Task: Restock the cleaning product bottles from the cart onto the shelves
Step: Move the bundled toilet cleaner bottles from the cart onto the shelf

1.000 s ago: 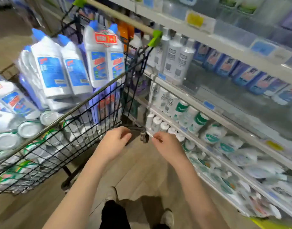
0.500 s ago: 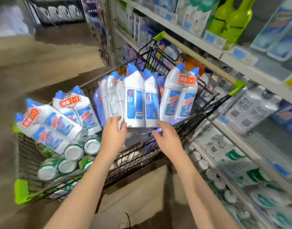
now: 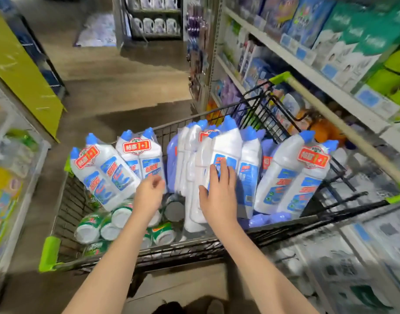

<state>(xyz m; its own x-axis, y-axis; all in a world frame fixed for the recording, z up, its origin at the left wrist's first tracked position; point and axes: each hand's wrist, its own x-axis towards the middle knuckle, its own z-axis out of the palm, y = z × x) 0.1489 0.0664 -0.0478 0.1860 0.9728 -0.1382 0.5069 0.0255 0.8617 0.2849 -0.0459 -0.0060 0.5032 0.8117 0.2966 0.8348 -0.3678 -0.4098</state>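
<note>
Shop aisle with stocked shelves [image 3: 307,70] beside a wire cart [image 3: 172,252]: right hand [image 3: 219,198] rests its open grip flat on the upright middle bottle pack [image 3: 226,148], left hand [image 3: 149,191] loosely curled, empty; pulling it may topple the leaning twin pack [image 3: 292,177].

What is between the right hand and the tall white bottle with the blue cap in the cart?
Nothing visible. The right hand lies on that white bottle, fingers straight over its blue label. The cart rim passes under the forearm, not between them.
</note>
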